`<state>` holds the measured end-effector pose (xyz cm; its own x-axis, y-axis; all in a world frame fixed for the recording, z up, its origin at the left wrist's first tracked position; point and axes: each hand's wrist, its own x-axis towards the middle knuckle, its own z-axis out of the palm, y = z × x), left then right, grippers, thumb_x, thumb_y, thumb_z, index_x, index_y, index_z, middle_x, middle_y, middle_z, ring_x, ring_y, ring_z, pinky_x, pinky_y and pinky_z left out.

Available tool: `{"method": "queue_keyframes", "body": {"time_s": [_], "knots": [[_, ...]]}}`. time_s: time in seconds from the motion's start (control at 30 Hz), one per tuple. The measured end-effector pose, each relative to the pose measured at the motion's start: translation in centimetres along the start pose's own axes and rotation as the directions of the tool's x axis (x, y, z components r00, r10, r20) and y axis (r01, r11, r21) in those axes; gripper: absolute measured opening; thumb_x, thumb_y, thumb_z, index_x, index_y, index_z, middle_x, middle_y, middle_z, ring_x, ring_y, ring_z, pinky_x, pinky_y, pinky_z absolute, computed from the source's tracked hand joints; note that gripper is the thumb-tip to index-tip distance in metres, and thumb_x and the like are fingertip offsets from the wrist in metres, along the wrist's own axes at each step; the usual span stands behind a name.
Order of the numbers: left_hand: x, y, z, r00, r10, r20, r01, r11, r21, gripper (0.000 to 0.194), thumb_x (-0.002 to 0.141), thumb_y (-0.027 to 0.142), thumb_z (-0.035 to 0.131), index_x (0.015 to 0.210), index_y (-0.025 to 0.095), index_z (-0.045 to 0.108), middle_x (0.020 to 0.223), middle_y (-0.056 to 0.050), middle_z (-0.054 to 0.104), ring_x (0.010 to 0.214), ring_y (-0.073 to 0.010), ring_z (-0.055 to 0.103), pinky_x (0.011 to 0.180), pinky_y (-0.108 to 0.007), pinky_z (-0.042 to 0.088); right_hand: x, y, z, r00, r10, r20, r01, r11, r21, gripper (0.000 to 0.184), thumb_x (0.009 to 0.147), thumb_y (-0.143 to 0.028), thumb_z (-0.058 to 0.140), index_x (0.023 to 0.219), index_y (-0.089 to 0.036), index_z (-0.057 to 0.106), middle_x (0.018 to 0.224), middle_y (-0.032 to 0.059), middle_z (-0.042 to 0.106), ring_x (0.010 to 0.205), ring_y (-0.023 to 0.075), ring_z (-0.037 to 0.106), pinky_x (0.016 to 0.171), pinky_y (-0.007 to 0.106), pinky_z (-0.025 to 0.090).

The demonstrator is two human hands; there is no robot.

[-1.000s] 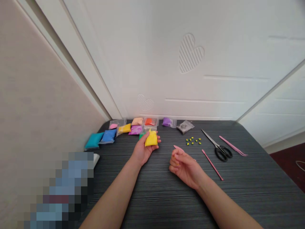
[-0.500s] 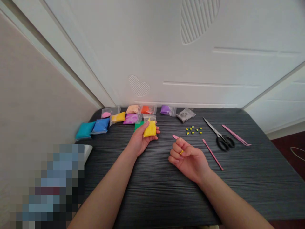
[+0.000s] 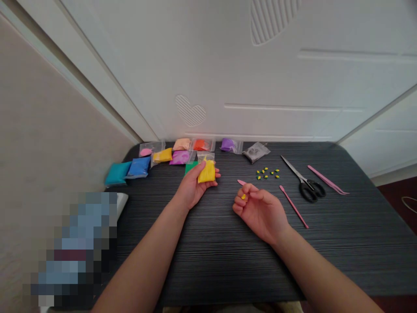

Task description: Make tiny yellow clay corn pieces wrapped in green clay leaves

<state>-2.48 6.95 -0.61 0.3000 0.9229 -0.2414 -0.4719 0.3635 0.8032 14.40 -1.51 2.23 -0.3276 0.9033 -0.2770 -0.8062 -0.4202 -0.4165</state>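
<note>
My left hand grips a small clear bag of yellow clay between thumb and fingers, its zip top pointing away from me. Partly hidden behind that hand lies a green packet. To the right, my right hand is turned palm up with curled fingers, and a small bit of yellow clay rests against the fingers. The tip of a pink tool shows just beyond the right hand. Several tiny yellow-and-green pieces lie on the dark table past it.
Several bags of coloured clay line the back left, among them blue, teal and purple. A grey bag lies near the white panel. Rightward are black-handled scissors, pink tweezers and a thin pink stick.
The fingers of my right hand have loosened, so more of the yellow bit shows. My left hand still holds the bag. The whole view has shifted slightly.
</note>
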Motion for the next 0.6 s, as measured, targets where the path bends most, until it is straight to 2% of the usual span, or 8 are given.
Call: {"method": "queue_keyframes", "body": {"time_s": [0.1, 0.23, 0.6], "knots": [[-0.01, -0.03, 0.05, 1.0, -0.004, -0.004, 0.004, 1.0, 0.003, 0.03, 0.081, 0.031, 0.047, 0.101, 0.01, 0.055, 0.084, -0.009, 0.063, 0.074, -0.0165, 0.062, 0.053, -0.023, 0.052, 0.03, 0.15, 0.03, 0.999, -0.022, -0.05, 0.021, 1.0, -0.022, 0.004, 0.076, -0.018, 0.052, 0.078, -0.021, 0.052, 0.063, -0.0044, 0.037, 0.054, 0.0072, 0.035, 0.055, 0.021, 0.033], [0.02, -0.09, 0.06, 1.0, 0.007, -0.001, -0.007, 1.0, 0.003, 0.031, 0.081, 0.032, 0.048, 0.101, 0.009, 0.055, 0.083, -0.009, 0.063, 0.073, -0.0165, 0.062, 0.052, -0.023, 0.052, 0.07, 0.31, -0.17, 0.999, -0.035, -0.032, 0.033, 0.996, -0.084, 0.012, 0.073, -0.011, 0.057, 0.077, -0.02, 0.051, 0.061, -0.0062, 0.036, 0.052, 0.0051, 0.033, 0.054, 0.019, 0.032], [0.01, -0.11, 0.16, 1.0, 0.002, -0.001, -0.002, 1.0, -0.008, 0.031, 0.08, 0.032, 0.048, 0.101, 0.009, 0.054, 0.083, -0.009, 0.063, 0.072, -0.0159, 0.062, 0.052, -0.023, 0.051, -0.09, -0.23, -0.24, 0.999, -0.04, 0.0, 0.04, 0.996, -0.079, 0.019, 0.07, -0.009, 0.06, 0.084, -0.02, 0.055, 0.066, -0.0061, 0.044, 0.06, 0.0042, 0.044, 0.063, 0.019, 0.041]]}}
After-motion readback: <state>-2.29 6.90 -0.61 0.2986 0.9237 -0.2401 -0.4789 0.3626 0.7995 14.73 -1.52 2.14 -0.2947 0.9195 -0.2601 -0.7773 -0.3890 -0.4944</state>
